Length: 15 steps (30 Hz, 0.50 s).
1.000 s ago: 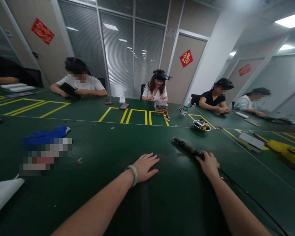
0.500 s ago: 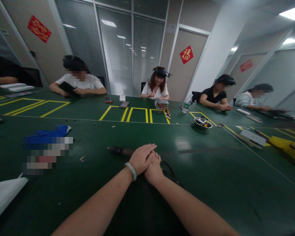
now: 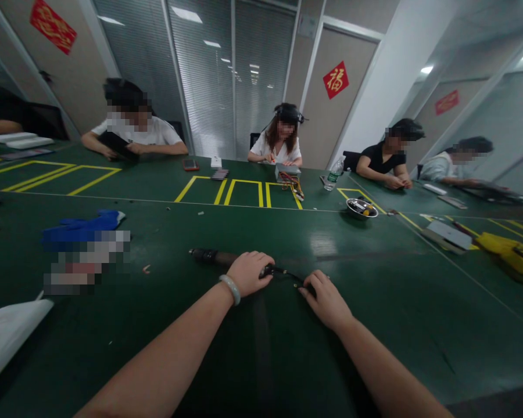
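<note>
A dark, slim electric screwdriver (image 3: 213, 256) lies on the green table, its narrow tip pointing left. My left hand (image 3: 249, 275), with a pale bangle at the wrist, is wrapped round the tool's rear end. From that end a black cable (image 3: 293, 275) runs to the right. My right hand (image 3: 329, 299) pinches this cable a short way from the tool, and its fingers hide the rest of it. The tool's rear half is covered by my left hand.
Blue gloves (image 3: 82, 226) and a white object (image 3: 15, 334) lie to the left. Farther off are a metal bowl (image 3: 361, 210) with small parts, a water bottle (image 3: 333, 174) and a grey box (image 3: 287, 172) with wires. A yellow bag (image 3: 508, 249) lies at right. Several people sit across the table.
My hands were together, one over the other, on the tool's rear end. The right hand has moved right onto the cable, while the left stays on the tool. The view has tilted slightly.
</note>
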Tool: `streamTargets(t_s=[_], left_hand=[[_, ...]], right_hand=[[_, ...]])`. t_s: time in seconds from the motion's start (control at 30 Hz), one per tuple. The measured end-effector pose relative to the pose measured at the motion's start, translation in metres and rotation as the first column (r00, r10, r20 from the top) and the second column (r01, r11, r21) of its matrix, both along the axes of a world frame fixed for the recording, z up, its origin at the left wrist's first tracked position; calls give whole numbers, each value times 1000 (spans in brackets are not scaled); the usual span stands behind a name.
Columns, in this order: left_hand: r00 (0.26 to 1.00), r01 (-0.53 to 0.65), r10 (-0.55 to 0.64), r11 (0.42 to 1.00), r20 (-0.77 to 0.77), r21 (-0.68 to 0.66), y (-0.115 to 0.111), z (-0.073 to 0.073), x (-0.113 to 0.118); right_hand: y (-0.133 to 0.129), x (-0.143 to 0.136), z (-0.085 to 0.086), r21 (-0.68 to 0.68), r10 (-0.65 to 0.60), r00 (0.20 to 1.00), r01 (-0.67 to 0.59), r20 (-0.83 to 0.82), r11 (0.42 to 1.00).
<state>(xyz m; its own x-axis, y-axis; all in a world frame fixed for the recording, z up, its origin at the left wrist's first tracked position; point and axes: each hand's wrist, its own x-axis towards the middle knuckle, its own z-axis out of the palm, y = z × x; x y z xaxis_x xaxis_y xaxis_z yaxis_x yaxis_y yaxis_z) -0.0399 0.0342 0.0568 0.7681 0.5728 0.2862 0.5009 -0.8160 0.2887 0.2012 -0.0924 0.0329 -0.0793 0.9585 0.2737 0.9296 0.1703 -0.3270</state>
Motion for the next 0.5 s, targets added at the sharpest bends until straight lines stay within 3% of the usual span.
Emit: streamTargets(t_s=[0.13,0.23,0.4,0.5], left_hand=[[1000,6,-6,1000,4,11,-2,0,0],[999,-9,8,1000,36,23,-5,-2,2],[998,-29,27,999,60,40,-4,-6,7],[999,-21,20,999,38,36,-1,-8,8]], right_hand=[[34,26,12,-41,131,989,-134,-74,990],[49,28,16,-21,88,990,-90,-111,996],[42,-3,15,40,-71,995,74,-66,996],[36,-27,15,79,-90,995,93,-40,993]])
